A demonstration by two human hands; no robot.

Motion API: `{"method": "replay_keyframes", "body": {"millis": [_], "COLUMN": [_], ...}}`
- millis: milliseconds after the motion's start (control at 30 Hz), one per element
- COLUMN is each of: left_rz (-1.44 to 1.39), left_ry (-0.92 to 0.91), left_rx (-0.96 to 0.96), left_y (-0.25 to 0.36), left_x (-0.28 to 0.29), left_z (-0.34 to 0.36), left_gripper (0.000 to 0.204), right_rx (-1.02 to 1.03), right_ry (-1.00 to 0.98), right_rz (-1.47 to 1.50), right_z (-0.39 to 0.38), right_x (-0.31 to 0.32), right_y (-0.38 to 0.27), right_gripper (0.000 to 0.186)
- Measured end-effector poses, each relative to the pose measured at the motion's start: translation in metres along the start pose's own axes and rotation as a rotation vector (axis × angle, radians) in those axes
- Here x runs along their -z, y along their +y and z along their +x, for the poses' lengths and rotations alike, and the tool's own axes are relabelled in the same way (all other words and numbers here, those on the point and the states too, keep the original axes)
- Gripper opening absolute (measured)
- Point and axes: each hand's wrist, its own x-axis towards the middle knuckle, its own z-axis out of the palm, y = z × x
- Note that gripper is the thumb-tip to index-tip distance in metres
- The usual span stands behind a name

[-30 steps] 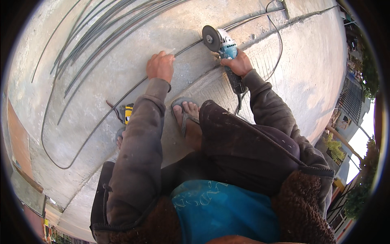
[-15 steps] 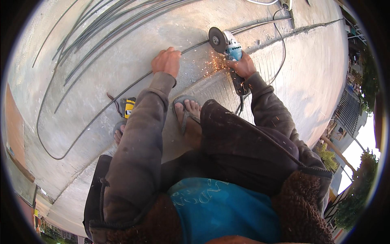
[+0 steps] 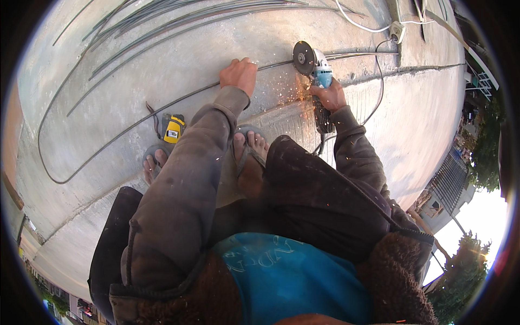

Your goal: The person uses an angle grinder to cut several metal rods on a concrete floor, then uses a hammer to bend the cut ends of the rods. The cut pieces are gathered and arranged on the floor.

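Observation:
My right hand (image 3: pixel 331 96) grips a teal and black angle grinder (image 3: pixel 323 77) by its body. The grinder's dark disc (image 3: pixel 304 58) meets a thin steel rod, and orange sparks (image 3: pixel 304 91) fly down toward me from the contact. My left hand (image 3: pixel 238 75) is closed around the same steel rod (image 3: pixel 187 96), a short way left of the disc. From there the rod runs down to the left and bends back in a wide loop at the far left. The contact point itself is partly hidden by the disc.
Several steel rods (image 3: pixel 179 23) lie across the concrete at the far left. A yellow and black tape measure (image 3: pixel 173 128) rests near my sandalled feet (image 3: pixel 251 143). The grinder's cord (image 3: pixel 382 76) curves right to a white socket block (image 3: pixel 397 31). A crack (image 3: pixel 411 69) crosses the concrete.
The view has shifted, so the hands and grinder appear slightly lower and further right. Both hands keep their holds, and sparks still fly, now spread more downward along the grinder.

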Motion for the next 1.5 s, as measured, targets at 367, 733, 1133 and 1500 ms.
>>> {"method": "replay_keyframes", "body": {"millis": [367,733,1133,1500], "left_rz": [-0.108,-0.084,-0.086,-0.068], "left_ry": [0.003,0.016,0.014,0.045], "left_rx": [0.044,0.042,0.04,0.033], "left_y": [-0.003,0.0,0.002,0.002], "left_x": [-0.001,0.001,0.009,0.009], "left_z": [0.006,0.007,0.005,0.004], "left_gripper": [0.021,0.02,0.018,0.017], "right_rx": [-0.069,-0.007,-0.029,-0.045], "right_ry": [-0.06,-0.05,-0.052,-0.093], "right_rz": [-0.115,-0.121,-0.122,-0.147], "right_z": [-0.005,-0.003,0.011,0.003], "right_x": [0.006,0.006,0.004,0.01], "right_y": [-0.013,0.004,-0.004,-0.001], "right_gripper": [0.061,0.061,0.059,0.058]}}
